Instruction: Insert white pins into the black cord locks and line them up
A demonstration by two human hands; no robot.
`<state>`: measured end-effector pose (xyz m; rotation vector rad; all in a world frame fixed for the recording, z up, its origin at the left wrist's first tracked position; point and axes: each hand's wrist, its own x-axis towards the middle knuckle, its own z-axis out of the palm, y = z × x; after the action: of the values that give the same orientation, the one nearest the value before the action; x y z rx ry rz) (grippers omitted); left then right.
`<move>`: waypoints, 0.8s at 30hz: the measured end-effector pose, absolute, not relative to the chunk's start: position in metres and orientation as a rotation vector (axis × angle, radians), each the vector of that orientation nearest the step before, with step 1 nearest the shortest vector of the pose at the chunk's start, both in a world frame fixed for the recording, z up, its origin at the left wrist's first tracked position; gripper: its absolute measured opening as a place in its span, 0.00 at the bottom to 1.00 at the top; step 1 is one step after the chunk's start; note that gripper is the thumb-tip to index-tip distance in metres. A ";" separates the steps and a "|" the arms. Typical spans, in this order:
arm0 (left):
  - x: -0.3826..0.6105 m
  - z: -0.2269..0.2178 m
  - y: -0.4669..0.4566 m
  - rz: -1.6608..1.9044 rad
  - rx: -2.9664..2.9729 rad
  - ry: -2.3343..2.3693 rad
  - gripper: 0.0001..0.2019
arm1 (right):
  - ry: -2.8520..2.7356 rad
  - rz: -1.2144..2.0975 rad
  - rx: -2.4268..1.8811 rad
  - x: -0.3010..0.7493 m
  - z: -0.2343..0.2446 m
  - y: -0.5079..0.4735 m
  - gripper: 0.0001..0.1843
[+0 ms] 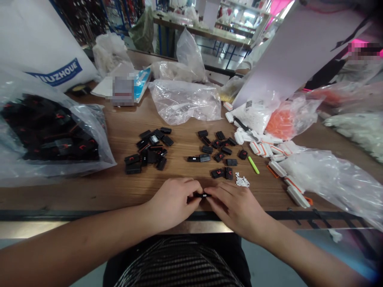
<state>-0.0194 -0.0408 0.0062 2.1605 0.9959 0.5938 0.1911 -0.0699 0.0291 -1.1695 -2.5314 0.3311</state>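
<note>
Between my two hands, close to the table's front edge, is a small black plastic connector housing (204, 195) with two pale dots on its face. My left hand (176, 201) pinches its left end, and my right hand (231, 201) has its fingers closed on the right end. Much of the part is hidden by my fingers. Just beyond lie a black connector piece (194, 158) with similar pale dots and a ribbed one (205, 158) against it. A small heap of tiny white pieces (242, 181) sits by my right hand.
Black housings lie in a left pile (149, 149) and a looser right group (220, 149). A yellow-green stick (253, 165) lies right of them. White-and-orange parts (265, 149) line the right side. A clear bag of black parts (50, 131) stands left; clear plastic bags (187, 101) lie behind.
</note>
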 end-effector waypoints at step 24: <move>-0.030 0.004 -0.007 0.659 2.314 1.374 0.05 | -2.691 0.174 -1.367 0.186 0.037 0.031 0.24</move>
<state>-0.0298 -0.0067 0.0039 2.3141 1.3740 0.6587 0.1862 0.0315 0.0373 -1.3668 -2.6915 0.1743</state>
